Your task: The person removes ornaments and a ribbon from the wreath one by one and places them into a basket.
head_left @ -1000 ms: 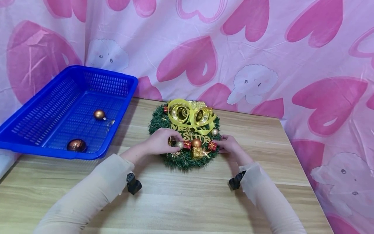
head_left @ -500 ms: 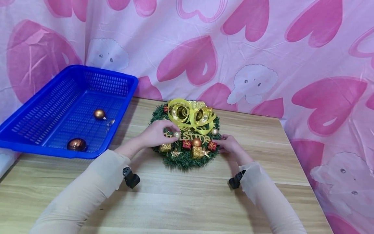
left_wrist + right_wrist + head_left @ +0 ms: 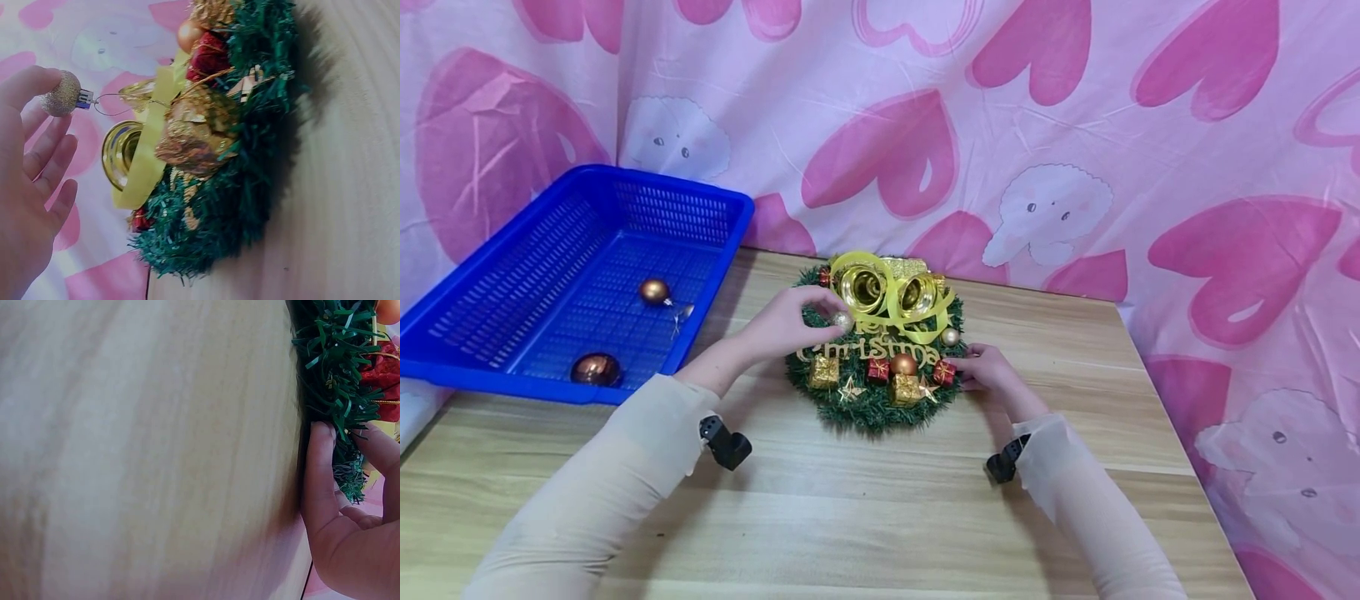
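A green Christmas wreath (image 3: 868, 417) lies on the table, carrying gold bells (image 3: 862, 287) with yellow ribbon, gold lettering (image 3: 883, 348) and small gift boxes. My left hand (image 3: 784, 325) pinches a small glittery gold bauble (image 3: 842, 321) between thumb and fingers over the wreath's left side. In the left wrist view a thin loop runs from the bauble's silver cap (image 3: 85, 99) towards the gold gift box (image 3: 199, 134); where it ends I cannot tell. My right hand (image 3: 997, 377) grips the wreath's right edge, near a red gift box (image 3: 944, 372), with thumb and fingers around the greenery.
A blue plastic basket (image 3: 741, 225) stands on the left, holding a gold bauble (image 3: 655, 292) and a brown bauble (image 3: 597, 369). Pink heart-patterned cloth (image 3: 1052, 150) hangs behind the wooden table (image 3: 865, 517).
My left hand has moved up and left with the glittery bauble, uncovering the gold gift box, a star and more lettering. The right hand stays on the wreath's edge.
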Tool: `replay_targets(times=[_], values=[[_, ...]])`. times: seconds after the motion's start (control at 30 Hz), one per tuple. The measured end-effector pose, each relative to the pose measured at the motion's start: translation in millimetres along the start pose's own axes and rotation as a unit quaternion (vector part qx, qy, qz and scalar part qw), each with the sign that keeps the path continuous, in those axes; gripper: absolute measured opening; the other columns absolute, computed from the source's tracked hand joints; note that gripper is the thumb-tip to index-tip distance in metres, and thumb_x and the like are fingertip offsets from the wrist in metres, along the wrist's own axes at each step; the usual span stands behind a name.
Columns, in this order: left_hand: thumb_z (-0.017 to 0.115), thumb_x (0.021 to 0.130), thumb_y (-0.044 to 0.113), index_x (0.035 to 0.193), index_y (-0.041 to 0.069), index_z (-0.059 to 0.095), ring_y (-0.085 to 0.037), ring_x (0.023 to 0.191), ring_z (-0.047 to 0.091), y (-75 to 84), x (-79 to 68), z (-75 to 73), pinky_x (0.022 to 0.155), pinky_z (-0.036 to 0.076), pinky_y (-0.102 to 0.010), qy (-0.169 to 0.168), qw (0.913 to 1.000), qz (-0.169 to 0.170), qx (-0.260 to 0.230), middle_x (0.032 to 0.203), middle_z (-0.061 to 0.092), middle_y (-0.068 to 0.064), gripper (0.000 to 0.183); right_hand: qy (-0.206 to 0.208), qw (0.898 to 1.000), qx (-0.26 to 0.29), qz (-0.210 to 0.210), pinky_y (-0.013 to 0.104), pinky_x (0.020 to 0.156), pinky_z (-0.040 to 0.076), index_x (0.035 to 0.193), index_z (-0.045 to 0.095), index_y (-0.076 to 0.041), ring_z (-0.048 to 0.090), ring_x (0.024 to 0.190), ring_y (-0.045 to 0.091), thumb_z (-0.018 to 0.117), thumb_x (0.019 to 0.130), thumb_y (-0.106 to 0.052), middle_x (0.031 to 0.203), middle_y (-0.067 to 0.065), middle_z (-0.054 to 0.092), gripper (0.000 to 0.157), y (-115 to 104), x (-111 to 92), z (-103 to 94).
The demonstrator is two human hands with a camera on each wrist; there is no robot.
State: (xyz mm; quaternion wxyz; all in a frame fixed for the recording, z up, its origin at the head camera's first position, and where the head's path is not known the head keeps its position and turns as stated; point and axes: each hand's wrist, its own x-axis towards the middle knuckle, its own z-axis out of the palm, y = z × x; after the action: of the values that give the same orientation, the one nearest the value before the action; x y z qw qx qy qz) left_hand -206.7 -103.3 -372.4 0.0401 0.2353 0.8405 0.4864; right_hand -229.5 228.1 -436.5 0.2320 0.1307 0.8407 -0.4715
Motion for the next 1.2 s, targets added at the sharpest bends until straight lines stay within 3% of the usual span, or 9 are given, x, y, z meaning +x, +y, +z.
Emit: replay_targets(times=[0.3, 0.6, 0.87, 1.07, 1.2], values=[[0.071, 0.082, 0.017, 0.107, 0.009, 0.065, -0.020, 0.092, 0.058, 3.5, 1.0, -14.7, 0.091, 0.046, -0.042, 0.029, 0.9994, -0.009, -0.017, 0.099, 0.066, -0.008, 0.027, -0.001, 1.000, 0.001, -0.005, 0.020, 0.060, 0.054, 0.125, 0.042, 0.007, 0.055, 0.062, 0.007, 0.063, 0.089, -0.017, 0.080, 0.000, 0.052, 0.048, -1, -1, 0.0], [0.068, 0.085, 0.020, 0.113, 0.008, 0.063, -0.020, 0.096, 0.057, 5.9, 1.8, -28.4, 0.091, 0.044, -0.034, 0.046, 0.9985, -0.023, -0.015, 0.104, 0.065, -0.009, 0.031, -0.003, 1.000, 0.008, -0.010, 0.020, 0.059, 0.054, 0.114, 0.044, 0.005, 0.055, 0.062, 0.007, 0.063, 0.089, -0.016, 0.078, -0.001, 0.051, 0.038, -1, -1, 0.3], [0.068, 0.085, 0.020, 0.114, 0.007, 0.062, -0.021, 0.095, 0.057, 9.8, 3.0, -39.9, 0.089, 0.044, -0.034, 0.057, 0.9981, -0.023, -0.006, 0.103, 0.064, -0.011, 0.032, -0.004, 1.000, 0.005, -0.009, 0.020, 0.061, 0.055, 0.130, 0.039, 0.009, 0.055, 0.062, 0.007, 0.062, 0.089, -0.017, 0.080, 0.000, 0.052, 0.053, 0, 0, 0.5], [0.067, 0.086, 0.019, 0.116, 0.004, 0.061, -0.019, 0.094, 0.056, 12.4, 3.5, -46.9, 0.090, 0.045, -0.033, 0.060, 0.9978, -0.025, -0.016, 0.106, 0.063, -0.012, 0.034, -0.003, 1.000, 0.002, -0.009, 0.020, 0.061, 0.054, 0.129, 0.040, 0.009, 0.055, 0.063, 0.007, 0.062, 0.090, -0.016, 0.080, 0.000, 0.053, 0.052, 0, 0, 0.0], [0.066, 0.086, 0.016, 0.115, 0.003, 0.060, -0.013, 0.091, 0.055, 12.0, 3.7, -51.8, 0.088, 0.046, -0.027, 0.066, 0.9972, -0.024, -0.025, 0.103, 0.062, -0.011, 0.032, -0.002, 1.000, 0.004, -0.008, 0.020, 0.061, 0.054, 0.128, 0.041, 0.008, 0.055, 0.064, 0.008, 0.062, 0.089, -0.016, 0.081, 0.000, 0.053, 0.050, 0, -1, -0.3]])
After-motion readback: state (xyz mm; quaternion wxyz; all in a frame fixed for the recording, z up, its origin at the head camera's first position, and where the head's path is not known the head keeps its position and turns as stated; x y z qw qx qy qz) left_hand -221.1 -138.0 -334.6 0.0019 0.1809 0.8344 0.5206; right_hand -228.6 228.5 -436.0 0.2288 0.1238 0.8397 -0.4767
